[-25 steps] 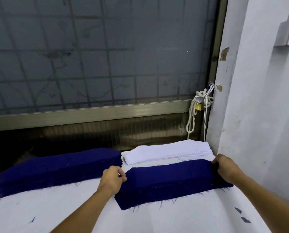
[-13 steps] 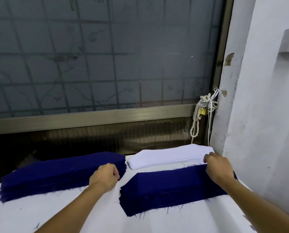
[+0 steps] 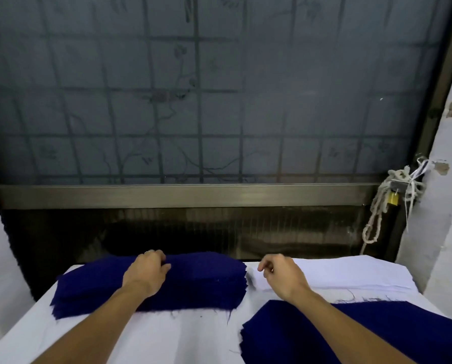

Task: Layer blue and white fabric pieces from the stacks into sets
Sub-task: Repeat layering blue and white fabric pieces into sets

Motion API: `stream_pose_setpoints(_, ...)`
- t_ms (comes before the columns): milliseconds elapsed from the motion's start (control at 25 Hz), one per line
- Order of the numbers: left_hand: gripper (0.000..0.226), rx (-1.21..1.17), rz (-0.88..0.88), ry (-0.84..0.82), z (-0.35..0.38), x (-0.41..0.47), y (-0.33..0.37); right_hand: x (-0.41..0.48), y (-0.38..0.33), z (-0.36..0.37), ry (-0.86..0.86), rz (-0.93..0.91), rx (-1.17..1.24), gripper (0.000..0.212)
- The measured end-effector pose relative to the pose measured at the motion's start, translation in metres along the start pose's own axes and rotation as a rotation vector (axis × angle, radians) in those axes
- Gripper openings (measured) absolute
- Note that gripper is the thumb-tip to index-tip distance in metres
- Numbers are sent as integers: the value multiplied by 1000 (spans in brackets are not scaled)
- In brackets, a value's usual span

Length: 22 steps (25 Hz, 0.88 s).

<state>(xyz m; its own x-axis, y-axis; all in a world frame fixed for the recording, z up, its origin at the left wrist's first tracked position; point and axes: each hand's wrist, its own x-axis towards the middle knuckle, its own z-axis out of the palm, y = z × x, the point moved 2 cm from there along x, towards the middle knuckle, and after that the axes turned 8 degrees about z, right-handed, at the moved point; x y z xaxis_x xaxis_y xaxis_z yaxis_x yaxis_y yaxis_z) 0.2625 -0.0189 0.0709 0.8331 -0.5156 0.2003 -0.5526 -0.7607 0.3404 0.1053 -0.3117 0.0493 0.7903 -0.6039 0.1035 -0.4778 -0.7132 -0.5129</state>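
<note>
The left hand (image 3: 147,274) lies on the blue stack (image 3: 206,282) at centre left, its fingers curled at the far edge; I cannot tell whether it has hold of a piece. The right hand (image 3: 282,274), loosely curled, covers the left end of the white stack (image 3: 364,274), its grasp unclear. A second blue pile (image 3: 285,337) at lower right is cut off by the frame.

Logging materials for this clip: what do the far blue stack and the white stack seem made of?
Far blue stack: matte woven cloth; loose threads fray from its edges. White stack: thin, smooth sheets, probably fabric or interlining; weave too fine to tell.
</note>
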Motion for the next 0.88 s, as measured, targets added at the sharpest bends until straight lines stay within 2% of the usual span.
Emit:
stream_pose_setpoints(120, 35, -25, -23, -36, 8, 7, -20, 11, -29, 22, -43, -73, 31, 24)
stream_pose_setpoints(280, 17, -110, -66, -65, 18, 14, -22, 22, -57, 39, -24, -200, 6, 23)
stream_pose_setpoints(360, 18, -35, -11, -89, 18, 16, -23, 25, -72, 46, 14, -262, -14, 20)
stream_pose_setpoints(440, 16, 81, 118, -76, 16, 14, -25, 28, -87, 54, 28, -330, -48, 22)
stream_pose_setpoints(560, 9, 128, 317, -106, 19, 12, -33, 34, -106, 67, -38, -391, -72, 46)
stream_pose_setpoints(680, 13, 86, 381, -148, 16, 12, -36, 41, -121, 83, -156, -393, -78, 63)
stream_pose_setpoints(880, 5, 26, 405, -167, 7, 15, -36, 48, -129, 95, -239, -392, -93, 62)
